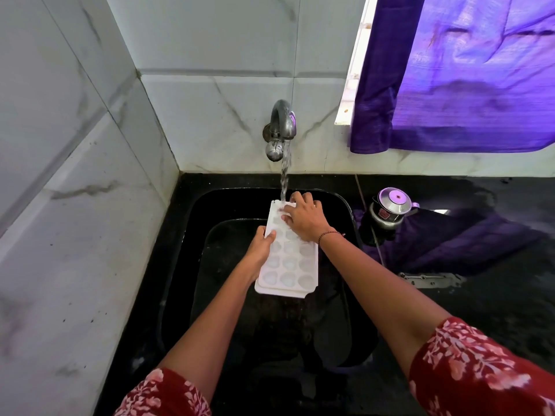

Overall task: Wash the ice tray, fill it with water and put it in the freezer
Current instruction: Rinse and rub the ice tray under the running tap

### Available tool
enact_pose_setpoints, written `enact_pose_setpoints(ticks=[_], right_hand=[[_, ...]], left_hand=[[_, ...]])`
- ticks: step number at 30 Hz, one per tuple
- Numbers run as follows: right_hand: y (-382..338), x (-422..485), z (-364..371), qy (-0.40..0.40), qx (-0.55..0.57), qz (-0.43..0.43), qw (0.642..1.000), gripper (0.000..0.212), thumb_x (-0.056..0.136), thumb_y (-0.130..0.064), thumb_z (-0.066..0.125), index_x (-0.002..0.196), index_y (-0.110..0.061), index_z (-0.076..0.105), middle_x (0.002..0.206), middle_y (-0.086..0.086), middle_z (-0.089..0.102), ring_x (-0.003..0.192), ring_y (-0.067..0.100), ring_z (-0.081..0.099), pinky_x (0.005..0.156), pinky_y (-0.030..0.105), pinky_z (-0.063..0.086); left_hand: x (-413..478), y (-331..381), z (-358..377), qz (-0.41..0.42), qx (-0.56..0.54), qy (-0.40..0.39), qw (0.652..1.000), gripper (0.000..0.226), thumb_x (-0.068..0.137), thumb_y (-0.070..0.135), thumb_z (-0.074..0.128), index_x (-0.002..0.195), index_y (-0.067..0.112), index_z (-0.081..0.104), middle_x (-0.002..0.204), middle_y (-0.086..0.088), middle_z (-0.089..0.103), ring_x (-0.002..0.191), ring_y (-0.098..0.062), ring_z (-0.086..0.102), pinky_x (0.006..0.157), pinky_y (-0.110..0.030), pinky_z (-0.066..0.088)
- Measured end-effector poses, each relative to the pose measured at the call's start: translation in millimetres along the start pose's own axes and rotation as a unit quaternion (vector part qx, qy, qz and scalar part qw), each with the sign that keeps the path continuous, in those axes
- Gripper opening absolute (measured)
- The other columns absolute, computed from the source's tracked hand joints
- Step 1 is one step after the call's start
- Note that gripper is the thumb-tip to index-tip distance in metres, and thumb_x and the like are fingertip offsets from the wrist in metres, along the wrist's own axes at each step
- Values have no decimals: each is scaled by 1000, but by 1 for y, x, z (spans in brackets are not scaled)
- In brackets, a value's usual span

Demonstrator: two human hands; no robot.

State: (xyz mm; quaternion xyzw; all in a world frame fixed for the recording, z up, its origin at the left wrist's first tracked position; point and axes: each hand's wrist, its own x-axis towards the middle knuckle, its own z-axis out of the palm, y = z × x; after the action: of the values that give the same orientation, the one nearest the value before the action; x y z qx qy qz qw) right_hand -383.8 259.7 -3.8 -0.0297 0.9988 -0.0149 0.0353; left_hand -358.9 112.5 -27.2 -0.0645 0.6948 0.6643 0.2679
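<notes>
Roughly, left to right: marble-look tiled wall ran down the left side, meeting a black sink sunk in a black countertop.

Left hand gripped the ice tray on its left long edge, about halfway along. Thumb lay on top of the rim, fingers underneath.

Tray was white, three cells across, cells facing up, and held above the sink basin without touching it. Long axis ran straight away from the person toward the back wall. Far short end pointed at the tap, near short end at the person.

Tap was running. Water stream hit the tray's far end just left of the right hand.

Right hand rested palm-down on the far cells, fingers spread and touching the tray top, not wrapped round anything. Thread bracelet sat on that wrist.

Right of the sink, a small steel pot stood on the countertop. Nearer the person lay a flat metal bracket. Purple curtain hung at upper right.
</notes>
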Motion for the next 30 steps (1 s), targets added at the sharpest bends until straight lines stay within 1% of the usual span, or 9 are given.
enact_pose_setpoints(ticks=[4, 7, 12, 19, 21, 23, 25, 27, 30], right_hand=[[2, 1, 3, -7, 30, 7, 999, 38, 100, -41, 32, 133, -35, 50, 136, 5, 35, 123, 28, 32, 99, 42, 32], [6, 3, 1, -15, 18, 2, 1000, 37, 99, -44, 33, 131, -38, 50, 137, 4, 35, 124, 28, 30, 99, 42, 31], [4, 6, 3, -14, -16, -3, 1000, 40, 100, -43, 28, 133, -35, 49, 142, 4, 32, 129, 29, 28, 102, 46, 29], [3, 11, -1, 13, -23, -8, 1000, 37, 100, -37, 31, 124, -23, 56, 135, 7, 37, 127, 29, 31, 103, 45, 29], [-2, 10, 2, 29, 9, -14, 999, 37, 101, -32, 31, 125, -17, 55, 138, 9, 36, 128, 29, 32, 106, 42, 29], [-8, 10, 5, 38, 83, -18, 996, 38, 101, -25, 31, 131, -9, 48, 144, 12, 33, 134, 29, 30, 112, 37, 22], [-12, 11, 7, 30, 115, -29, 993, 46, 101, -24, 29, 142, -3, 33, 154, 15, 22, 144, 27, 16, 118, 35, 8], [-17, 10, 10, 13, 91, -49, 995, 55, 102, -30, 24, 149, -3, 18, 159, 14, 6, 148, 24, 1, 119, 35, 0], [-27, 1, 17, 6, 57, -76, 995, 60, 100, -36, 14, 150, -5, 1, 159, 12, -4, 147, 20, -6, 119, 37, -5]], left_hand=[[2, 4, -1, 0, 14, -3, 1000, 15, 101, 25, 39, 112, 17, 43, 99, -3, 57, 86, -17, 58, 71, -33, 51], [5, 2, -4, -2, 27, -10, 1000, 13, 101, 26, 40, 110, 18, 43, 106, -7, 56, 91, -21, 57, 78, -37, 50], [6, 4, -2, -12, 9, -15, 1000, 14, 101, 26, 40, 111, 17, 43, 103, -6, 57, 86, -18, 59, 69, -33, 51], [7, 4, 4, -10, 9, -25, 1000, 17, 100, 27, 42, 116, 23, 44, 115, -7, 58, 106, -26, 58, 95, -45, 49], [11, 6, 4, -3, 1, -14, 1000, 16, 100, 28, 42, 115, 24, 44, 116, -8, 59, 105, -26, 60, 93, -47, 50], [11, 10, 4, 10, -12, -8, 1000, 17, 101, 28, 40, 116, 22, 44, 110, -6, 61, 95, -22, 63, 82, -40, 55], [13, 12, 2, 31, -8, 4, 999, 19, 101, 30, 38, 115, 20, 44, 105, -4, 60, 89, -15, 61, 73, -29, 53], [16, 11, 0, 47, -2, 15, 999, 21, 102, 32, 35, 112, 17, 46, 102, -1, 59, 85, -9, 58, 70, -21, 49], [18, 12, -1, 52, -1, 33, 998, 22, 103, 31, 28, 99, 20, 47, 92, 10, 54, 83, 0, 51, 66, -8, 43]])
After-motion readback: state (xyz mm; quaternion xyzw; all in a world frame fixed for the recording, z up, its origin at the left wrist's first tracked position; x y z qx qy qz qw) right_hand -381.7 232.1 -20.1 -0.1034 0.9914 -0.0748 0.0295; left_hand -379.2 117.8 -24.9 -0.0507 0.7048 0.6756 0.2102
